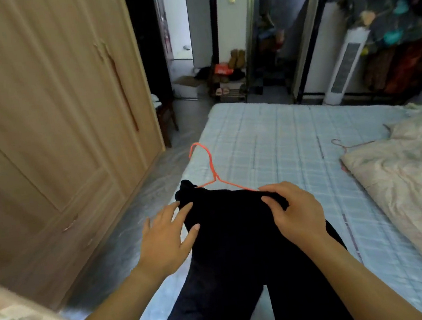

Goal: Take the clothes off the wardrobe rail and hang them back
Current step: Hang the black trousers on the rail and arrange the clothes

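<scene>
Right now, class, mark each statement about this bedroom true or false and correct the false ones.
1. The garment lies on the bed. True.
2. The hanger in the garment is blue. False: it is orange.
3. The right hand grips the garment. True.
4. The left hand is a fist. False: its fingers are straight.
5. The wardrobe doors stand open. False: they are shut.

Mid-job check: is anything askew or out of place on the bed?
Two things. The orange hanger sits only partly inside the black garment, its shoulder wires showing above the fabric, so the garment looks unseated. A second, pinkish hanger lies loose on the bed, partly hidden under the quilt.
</scene>
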`<control>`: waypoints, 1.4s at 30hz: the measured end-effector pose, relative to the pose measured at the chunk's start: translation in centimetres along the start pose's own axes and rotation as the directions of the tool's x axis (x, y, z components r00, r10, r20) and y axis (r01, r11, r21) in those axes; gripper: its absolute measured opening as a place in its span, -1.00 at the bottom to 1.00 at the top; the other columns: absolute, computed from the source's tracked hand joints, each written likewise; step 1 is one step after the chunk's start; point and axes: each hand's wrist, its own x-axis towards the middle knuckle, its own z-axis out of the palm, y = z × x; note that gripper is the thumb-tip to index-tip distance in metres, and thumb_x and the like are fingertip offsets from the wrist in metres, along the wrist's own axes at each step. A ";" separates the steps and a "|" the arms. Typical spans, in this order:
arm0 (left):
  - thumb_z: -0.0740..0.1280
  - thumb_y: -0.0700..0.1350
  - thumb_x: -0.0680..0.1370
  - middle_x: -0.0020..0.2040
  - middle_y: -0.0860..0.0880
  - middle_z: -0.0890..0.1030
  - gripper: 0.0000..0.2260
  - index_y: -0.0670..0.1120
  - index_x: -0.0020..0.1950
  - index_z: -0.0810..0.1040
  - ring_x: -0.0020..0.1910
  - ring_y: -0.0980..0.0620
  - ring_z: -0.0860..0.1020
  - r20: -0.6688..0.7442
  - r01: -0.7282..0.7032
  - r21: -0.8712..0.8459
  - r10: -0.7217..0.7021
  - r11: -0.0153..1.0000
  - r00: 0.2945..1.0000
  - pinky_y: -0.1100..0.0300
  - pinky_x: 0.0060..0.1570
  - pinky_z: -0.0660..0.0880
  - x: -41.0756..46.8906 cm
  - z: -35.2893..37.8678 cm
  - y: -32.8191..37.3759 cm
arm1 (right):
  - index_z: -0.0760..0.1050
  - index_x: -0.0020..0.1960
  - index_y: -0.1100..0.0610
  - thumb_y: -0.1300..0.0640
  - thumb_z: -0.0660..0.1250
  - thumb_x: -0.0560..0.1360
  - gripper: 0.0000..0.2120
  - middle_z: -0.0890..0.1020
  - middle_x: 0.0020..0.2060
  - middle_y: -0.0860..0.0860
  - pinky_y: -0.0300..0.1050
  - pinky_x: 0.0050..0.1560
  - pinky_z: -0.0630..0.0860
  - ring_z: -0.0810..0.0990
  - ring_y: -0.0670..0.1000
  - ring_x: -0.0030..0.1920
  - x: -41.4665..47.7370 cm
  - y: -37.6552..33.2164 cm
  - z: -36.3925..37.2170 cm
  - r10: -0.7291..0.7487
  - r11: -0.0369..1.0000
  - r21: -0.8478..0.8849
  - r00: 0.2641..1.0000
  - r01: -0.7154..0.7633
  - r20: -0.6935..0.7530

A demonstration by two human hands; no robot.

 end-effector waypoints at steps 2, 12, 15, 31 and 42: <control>-0.18 0.37 0.51 0.37 0.01 0.41 -0.37 0.13 0.42 0.32 0.35 -0.05 0.38 -0.055 0.029 -0.012 -0.029 1.000 0.998 -0.28 0.28 0.29 -2.7 -2.8 -2.1 | 0.57 -0.03 -0.20 0.06 0.33 0.48 -0.84 0.56 -0.18 -0.34 -0.48 -0.15 0.32 0.49 -0.30 -0.12 -1.3 -3.9 0.7 -0.048 0.999 0.019 0.999 0.047 0.020; -0.13 0.38 0.48 0.34 -0.02 0.44 -0.37 0.12 0.41 0.33 0.33 -0.08 0.40 -0.188 0.307 0.046 -0.293 0.951 0.937 -0.12 0.24 0.36 -19.4 -15.3 -19.8 | 0.52 -0.17 -0.33 0.11 0.42 0.42 -0.70 0.55 -0.09 -0.46 -0.48 -0.16 0.38 0.52 -0.36 -0.09 -10.6 -24.1 9.0 -0.232 0.955 0.214 0.968 0.206 0.101; -0.07 0.33 0.49 0.34 -0.01 0.44 -0.40 0.09 0.41 0.34 0.33 -0.06 0.39 -0.244 0.372 0.037 -0.353 0.927 0.903 -0.04 0.22 0.37 -23.9 -18.4 -25.0 | 0.54 -0.15 -0.31 0.12 0.42 0.42 -0.71 0.54 -0.11 -0.48 -0.50 -0.17 0.39 0.52 -0.37 -0.10 -12.6 -30.1 11.6 -0.302 0.925 0.278 0.945 0.259 0.125; 0.13 0.22 0.55 0.15 -0.01 0.49 -0.60 -0.02 0.24 0.39 0.15 -0.05 0.48 -0.478 0.512 -0.085 -0.486 0.854 0.731 0.07 0.04 0.43 -31.6 -36.7 -45.6 | 0.58 -0.13 -0.27 0.15 0.45 0.40 -0.72 0.64 -0.22 -0.29 -0.35 -0.32 0.52 0.63 -0.19 -0.29 -11.0 -53.3 26.5 -0.524 0.677 0.666 0.840 0.312 0.140; 0.24 0.07 0.56 -0.04 0.05 0.48 -0.79 -0.03 0.09 0.44 -0.02 -0.03 0.50 -0.771 0.553 0.003 -0.350 0.833 0.532 -0.07 -0.07 0.48 -28.1 -52.3 -58.4 | 0.57 -0.04 -0.22 0.05 0.40 0.42 -0.82 0.62 -0.13 -0.34 -0.50 -0.10 0.40 0.56 -0.30 -0.05 -1.2 -71.2 37.3 -0.759 0.487 0.644 0.651 0.590 -0.023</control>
